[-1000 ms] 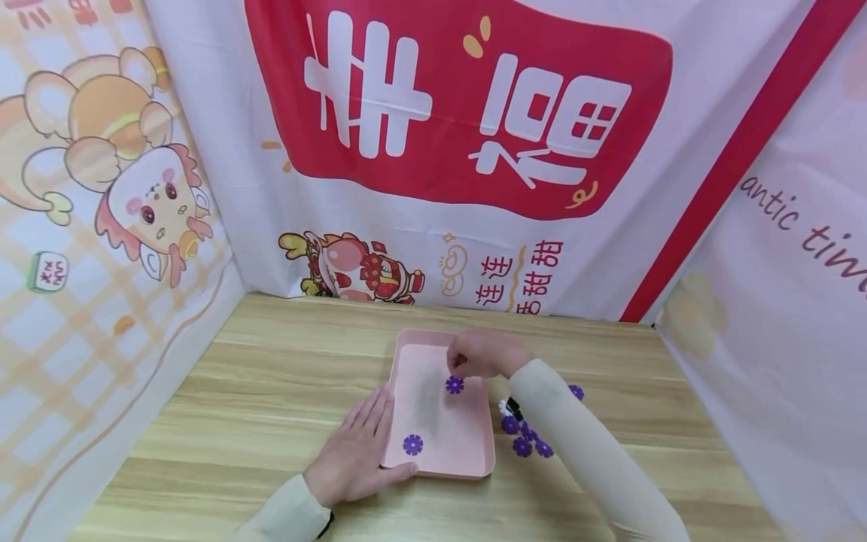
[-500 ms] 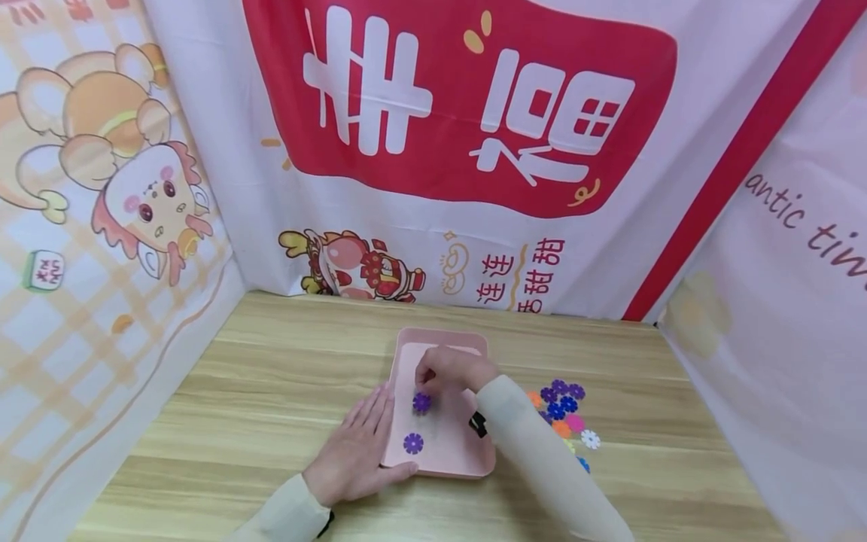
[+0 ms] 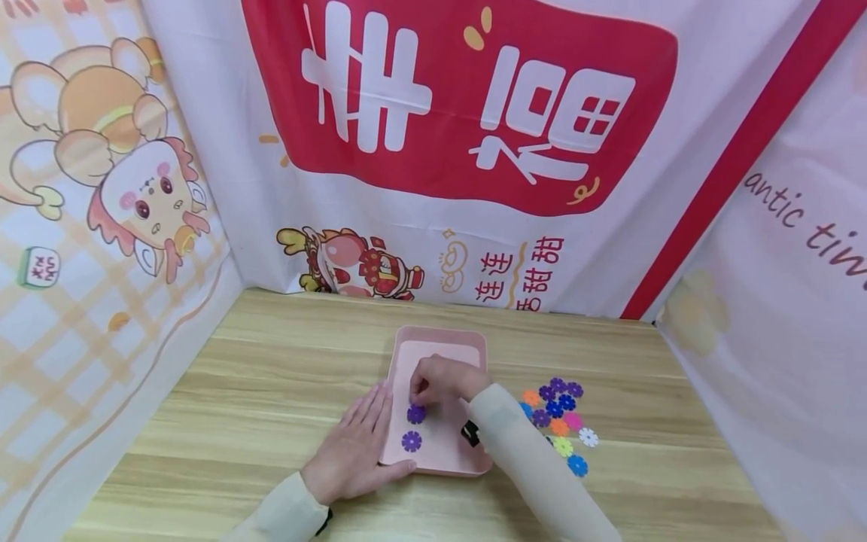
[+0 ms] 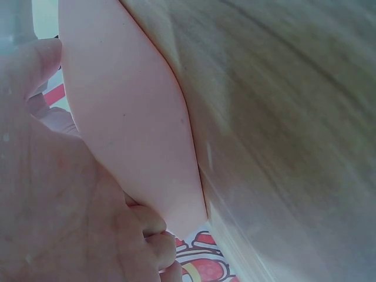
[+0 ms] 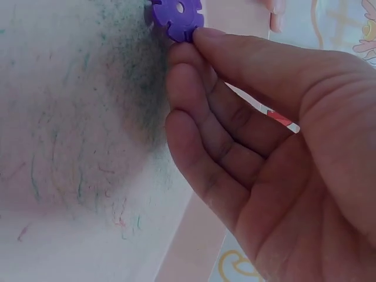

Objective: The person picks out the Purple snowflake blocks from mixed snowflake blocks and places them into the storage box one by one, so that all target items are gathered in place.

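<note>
My right hand (image 3: 443, 379) is over the pink tray (image 3: 450, 468), pinching a purple notched disc (image 5: 178, 17) by its edge between thumb and fingertips. A second purple notched disc (image 3: 412, 441) lies on the tray floor, nearer the tray's front-left corner. Along the left and front-left of the tray rests my left hand (image 3: 352, 459), fingers straight and thumb at the front edge. In the left wrist view, the left hand (image 4: 76, 194) touches the tray's outer wall (image 4: 132, 111).
Right of the tray lies a loose group of notched discs in several colours, among them a pink disc (image 3: 572, 421), a white disc (image 3: 588, 436) and a blue disc (image 3: 577, 465). Behind the wooden table (image 3: 291, 361) hangs a printed cloth (image 3: 379, 196).
My right hand has carried the purple disc leftward and toward the front of the tray, close to the other disc. The coloured discs at right came into view. The left hand stayed put.
</note>
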